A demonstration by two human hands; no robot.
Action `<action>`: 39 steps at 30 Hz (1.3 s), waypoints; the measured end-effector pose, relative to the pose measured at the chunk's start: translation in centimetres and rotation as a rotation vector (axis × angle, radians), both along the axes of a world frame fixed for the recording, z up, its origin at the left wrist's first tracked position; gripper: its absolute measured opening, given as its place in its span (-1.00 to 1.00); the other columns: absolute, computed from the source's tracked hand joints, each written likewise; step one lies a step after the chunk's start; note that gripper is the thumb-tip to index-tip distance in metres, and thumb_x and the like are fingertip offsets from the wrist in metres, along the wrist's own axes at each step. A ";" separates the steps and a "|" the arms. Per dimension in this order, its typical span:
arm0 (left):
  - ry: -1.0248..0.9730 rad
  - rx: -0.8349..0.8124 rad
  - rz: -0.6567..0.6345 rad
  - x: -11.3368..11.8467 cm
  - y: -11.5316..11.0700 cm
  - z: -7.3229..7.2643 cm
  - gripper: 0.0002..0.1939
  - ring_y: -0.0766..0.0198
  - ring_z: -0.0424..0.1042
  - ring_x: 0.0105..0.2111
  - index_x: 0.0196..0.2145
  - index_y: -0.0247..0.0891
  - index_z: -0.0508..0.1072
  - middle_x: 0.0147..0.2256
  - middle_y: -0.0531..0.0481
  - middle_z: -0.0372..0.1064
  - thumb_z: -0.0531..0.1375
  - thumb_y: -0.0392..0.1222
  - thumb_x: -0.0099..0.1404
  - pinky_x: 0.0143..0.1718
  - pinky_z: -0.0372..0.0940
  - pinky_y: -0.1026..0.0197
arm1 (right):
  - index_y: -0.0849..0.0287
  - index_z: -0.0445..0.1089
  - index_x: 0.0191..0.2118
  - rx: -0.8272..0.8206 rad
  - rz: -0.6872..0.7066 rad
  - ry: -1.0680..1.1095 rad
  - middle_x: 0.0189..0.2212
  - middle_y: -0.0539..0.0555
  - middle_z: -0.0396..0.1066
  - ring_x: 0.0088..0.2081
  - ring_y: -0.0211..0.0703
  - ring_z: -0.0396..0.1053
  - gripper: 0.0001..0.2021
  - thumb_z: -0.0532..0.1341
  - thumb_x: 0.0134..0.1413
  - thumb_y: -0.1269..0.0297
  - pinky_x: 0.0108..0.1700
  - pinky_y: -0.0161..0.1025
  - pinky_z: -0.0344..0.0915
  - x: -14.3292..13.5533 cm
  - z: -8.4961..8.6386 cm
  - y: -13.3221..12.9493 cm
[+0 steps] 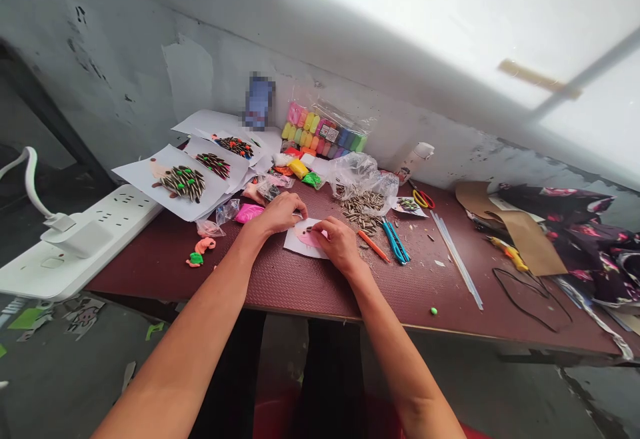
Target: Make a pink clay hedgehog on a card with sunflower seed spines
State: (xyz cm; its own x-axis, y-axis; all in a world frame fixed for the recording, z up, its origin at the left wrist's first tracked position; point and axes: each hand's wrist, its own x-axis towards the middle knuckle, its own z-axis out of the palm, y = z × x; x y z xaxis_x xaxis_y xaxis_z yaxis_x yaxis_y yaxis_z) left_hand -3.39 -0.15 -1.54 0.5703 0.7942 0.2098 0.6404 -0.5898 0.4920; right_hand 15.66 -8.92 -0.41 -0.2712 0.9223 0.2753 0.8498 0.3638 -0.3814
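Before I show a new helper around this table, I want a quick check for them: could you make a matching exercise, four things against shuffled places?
Things
1. Teal cutter
2. Right hand
3. Green ball
4. Yellow glue gun

Places
A. Beside the brown paper
B. Near the front edge of the table
C. Next to the orange pen
D. At the small sheet with a pink shape

Pairs: 1-C, 2-D, 3-B, 4-A

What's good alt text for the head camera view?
A person's left hand and right hand work at a small white card bearing a pink shape on a dark red table. Right of them lie heaped seeds and a blue tool; left, pictures decorated with seeds.
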 end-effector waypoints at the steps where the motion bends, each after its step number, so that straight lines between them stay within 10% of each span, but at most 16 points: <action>1: -0.002 0.000 -0.002 0.0 0.0 0.0 -0.76 0.11 0.43 -0.14 -0.31 -0.16 0.67 -0.22 -0.07 0.51 0.21 -0.34 0.14 -0.04 0.32 0.17 | 0.10 0.54 -0.25 0.006 0.005 0.000 -0.33 0.01 0.46 -0.31 -0.23 0.35 -0.89 0.23 0.24 0.35 -0.23 -0.32 0.17 0.0 -0.1 0.0; 16: -0.013 -0.006 -0.001 0.0 0.0 0.0 -0.77 0.11 0.42 -0.14 -0.32 -0.18 0.67 -0.22 -0.08 0.50 0.21 -0.35 0.14 -0.04 0.30 0.16 | 0.15 0.46 -0.31 0.082 -0.095 0.196 -0.35 0.04 0.46 -0.38 -0.23 0.31 -0.86 0.15 0.22 0.35 -0.27 -0.32 0.18 0.1 0.1 0.1; 30: -0.015 -0.018 0.016 0.2 -0.2 0.1 -0.75 0.10 0.42 -0.14 -0.34 -0.18 0.67 -0.22 -0.09 0.51 0.20 -0.39 0.13 -0.05 0.31 0.15 | 0.12 0.57 -0.18 -0.138 -0.458 -0.160 -0.16 0.12 0.51 -0.16 -0.11 0.42 -0.78 0.15 0.27 0.36 -0.18 -0.27 0.20 2.3 1.7 3.4; 39: -0.007 -0.028 0.017 0.2 -0.5 0.4 -0.77 0.11 0.42 -0.13 -0.33 -0.18 0.66 -0.21 -0.08 0.51 0.21 -0.37 0.15 -0.02 0.31 0.15 | 0.13 0.59 -0.28 -0.191 0.001 0.079 -0.36 0.01 0.48 -0.35 -0.25 0.33 -0.89 0.28 0.15 0.34 -0.23 -0.32 0.18 0.6 1.8 2.4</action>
State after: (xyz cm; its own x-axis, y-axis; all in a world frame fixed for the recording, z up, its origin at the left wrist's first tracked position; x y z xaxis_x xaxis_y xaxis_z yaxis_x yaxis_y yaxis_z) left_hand -3.24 -0.61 -1.17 0.5553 0.8093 0.1916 0.6464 -0.5650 0.5128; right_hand 16.29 -6.52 1.34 -0.2565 0.9596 0.1160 0.8142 0.2791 -0.5091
